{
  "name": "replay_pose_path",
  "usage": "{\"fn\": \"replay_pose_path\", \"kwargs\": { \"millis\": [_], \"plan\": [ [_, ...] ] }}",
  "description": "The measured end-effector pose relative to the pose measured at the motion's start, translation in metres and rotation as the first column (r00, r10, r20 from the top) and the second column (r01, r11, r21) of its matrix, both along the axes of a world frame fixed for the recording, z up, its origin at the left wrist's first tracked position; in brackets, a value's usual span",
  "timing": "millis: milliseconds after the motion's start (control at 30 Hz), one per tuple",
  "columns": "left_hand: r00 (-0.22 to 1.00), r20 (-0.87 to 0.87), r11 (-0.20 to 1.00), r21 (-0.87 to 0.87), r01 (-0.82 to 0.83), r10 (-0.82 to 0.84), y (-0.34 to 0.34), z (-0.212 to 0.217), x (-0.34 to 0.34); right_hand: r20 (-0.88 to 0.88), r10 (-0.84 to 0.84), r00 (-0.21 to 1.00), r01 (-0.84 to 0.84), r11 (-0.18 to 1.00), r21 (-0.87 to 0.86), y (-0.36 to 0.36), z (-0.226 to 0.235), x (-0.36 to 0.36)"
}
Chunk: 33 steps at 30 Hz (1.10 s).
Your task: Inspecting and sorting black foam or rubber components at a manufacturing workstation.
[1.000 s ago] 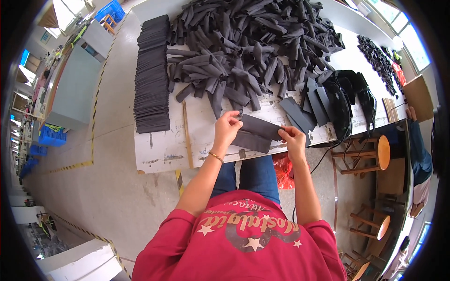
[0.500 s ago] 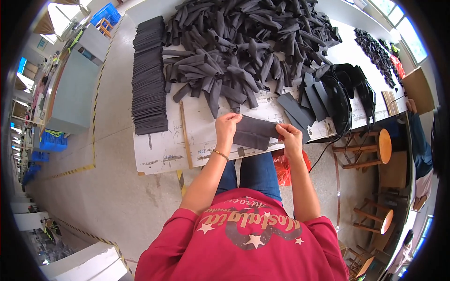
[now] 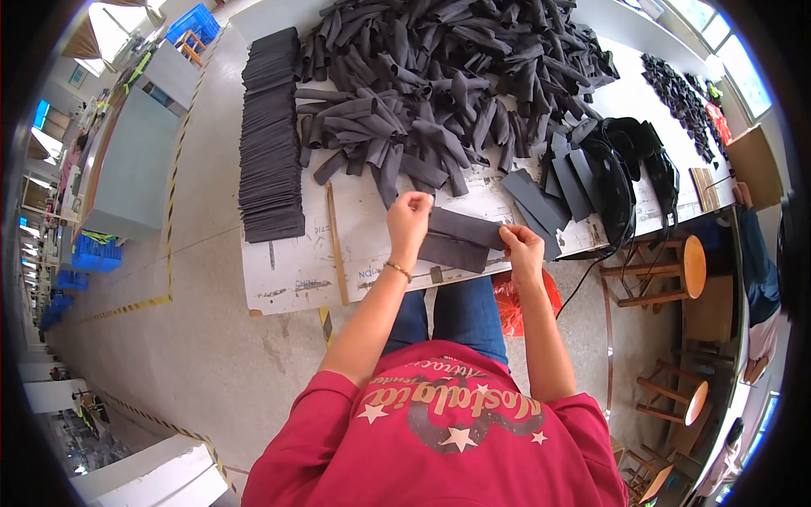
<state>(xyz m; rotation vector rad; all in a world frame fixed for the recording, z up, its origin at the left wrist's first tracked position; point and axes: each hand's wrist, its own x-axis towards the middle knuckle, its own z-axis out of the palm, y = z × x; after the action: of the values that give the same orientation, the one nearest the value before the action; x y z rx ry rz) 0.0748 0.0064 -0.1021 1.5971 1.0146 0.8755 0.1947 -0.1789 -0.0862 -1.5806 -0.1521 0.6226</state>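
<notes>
A flat dark grey fabric strip [image 3: 465, 225] is stretched between my two hands above the near edge of the table. My left hand [image 3: 409, 225], with a beaded bracelet at the wrist, is closed at its upper left corner; the fingertips partly hide the contact. At the other end, my right hand [image 3: 524, 248] pinches the strip between thumb and fingers. Just below it lies a second dark grey layer [image 3: 452, 253], and I cannot tell whether the two are joined. Beyond my hands spreads a large heap of loose, rolled dark grey fabric pieces [image 3: 439, 93].
A long neat stack of dark fabric pieces [image 3: 270, 144] lines the table's left side. Flat dark panels [image 3: 536, 203] and a black bundle with a cord [image 3: 612, 169] lie to the right. A wooden strip [image 3: 336, 245] crosses the white table [image 3: 291, 279]. Wooden stools [image 3: 693, 264] stand at right.
My left hand has shifted slightly up and left at the strip's corner. My right hand keeps its pinch, almost unmoved.
</notes>
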Motion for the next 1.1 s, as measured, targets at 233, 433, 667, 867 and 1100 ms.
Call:
{"fn": "replay_pose_path", "kwargs": {
  "millis": [233,433,667,867,1100],
  "plan": [
    [0.988,-0.135,0.95,-0.294,-0.106,0.068,0.037,0.02,0.024,0.704,0.225,0.674,0.177,0.876,-0.449,-0.006,0.007,0.01],
    [0.897,-0.395,0.979,0.023,-0.204,0.196,0.059,-0.015,0.037,0.817,0.487,0.309,0.33,0.751,-0.572,0.011,0.01,0.064],
    [0.951,-0.201,0.967,-0.047,-0.25,0.236,0.029,0.013,0.037,0.577,0.817,0.016,0.45,0.509,-0.733,0.004,-0.01,0.072],
    [0.946,0.323,0.867,-0.473,0.157,0.005,0.015,0.026,0.015,0.609,0.791,0.053,0.389,0.546,-0.742,0.001,-0.015,0.07],
    [0.887,0.456,0.773,-0.539,0.333,-0.064,0.01,0.038,-0.009,0.933,0.354,0.064,0.251,0.899,-0.358,-0.006,-0.004,0.079]
  ]
}}
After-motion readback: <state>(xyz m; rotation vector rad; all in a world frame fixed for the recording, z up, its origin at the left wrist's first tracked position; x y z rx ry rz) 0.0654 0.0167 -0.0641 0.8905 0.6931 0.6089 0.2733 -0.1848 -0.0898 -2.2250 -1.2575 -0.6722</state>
